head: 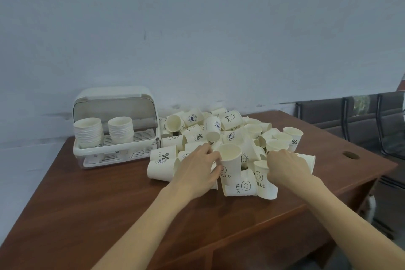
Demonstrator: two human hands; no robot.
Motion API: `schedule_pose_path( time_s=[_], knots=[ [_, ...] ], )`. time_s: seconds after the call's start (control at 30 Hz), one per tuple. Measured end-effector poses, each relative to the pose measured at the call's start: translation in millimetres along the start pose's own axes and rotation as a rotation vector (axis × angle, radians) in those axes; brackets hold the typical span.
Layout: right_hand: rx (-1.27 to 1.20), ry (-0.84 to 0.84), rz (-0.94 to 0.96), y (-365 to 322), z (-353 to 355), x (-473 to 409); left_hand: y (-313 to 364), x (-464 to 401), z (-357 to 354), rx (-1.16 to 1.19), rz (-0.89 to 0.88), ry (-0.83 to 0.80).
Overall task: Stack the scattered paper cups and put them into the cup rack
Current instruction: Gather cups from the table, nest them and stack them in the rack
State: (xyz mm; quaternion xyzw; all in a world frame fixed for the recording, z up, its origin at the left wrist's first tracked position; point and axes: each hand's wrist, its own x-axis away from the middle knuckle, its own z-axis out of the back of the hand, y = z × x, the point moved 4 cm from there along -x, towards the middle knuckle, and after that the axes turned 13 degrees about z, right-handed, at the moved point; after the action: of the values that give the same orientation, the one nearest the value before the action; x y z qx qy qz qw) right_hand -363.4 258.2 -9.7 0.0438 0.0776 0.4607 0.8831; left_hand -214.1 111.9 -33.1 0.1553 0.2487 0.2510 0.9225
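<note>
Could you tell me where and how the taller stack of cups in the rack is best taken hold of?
Grip the taller stack around its exposed rims, near the top, coming from the front and above. The cup rack has its lid raised at the back, and a low front wall hides the stack's base, so probably only the upper half is free to wrap.

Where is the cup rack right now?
The cup rack sits at the far left of the wooden table in the head view, lid raised, just left of the pile of paper cups, with two cup stacks inside.
</note>
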Motion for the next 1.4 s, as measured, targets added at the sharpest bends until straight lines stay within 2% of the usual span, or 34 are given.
schedule_pose_path(
  time_s=[0.2,0.57,0.8,0.93,1.2,1.4],
  knots=[
    [-0.009,0.009,-0.018,-7.7,-7.3,9.4,8.3,7.1,-0.1,-0.084,0.012,-0.015],
    [-0.067,0.112,-0.035,-23.4,-27.9,22.7,-0.6,6.4,0.9,-0.105,-0.013,0.028],
    [-0.140,0.294,-0.077,-31.4,-43.5,38.6,-8.3,5.6,4.9,-0.113,0.001,0.039],
    [-0.347,0.414,-0.082,-42.9,-52.3,53.6,-9.5,5.1,4.4,-0.109,-0.006,0.037],
    [-0.601,0.292,-0.123,-62.7,-89.7,41.6,-10.9,2.5,-1.0,-0.122,-0.001,0.033],
    [-0.718,0.333,-0.231,-66.3,-92.0,33.9,-13.6,2.0,1.6,-0.115,-0.021,0.043]
  ],
)
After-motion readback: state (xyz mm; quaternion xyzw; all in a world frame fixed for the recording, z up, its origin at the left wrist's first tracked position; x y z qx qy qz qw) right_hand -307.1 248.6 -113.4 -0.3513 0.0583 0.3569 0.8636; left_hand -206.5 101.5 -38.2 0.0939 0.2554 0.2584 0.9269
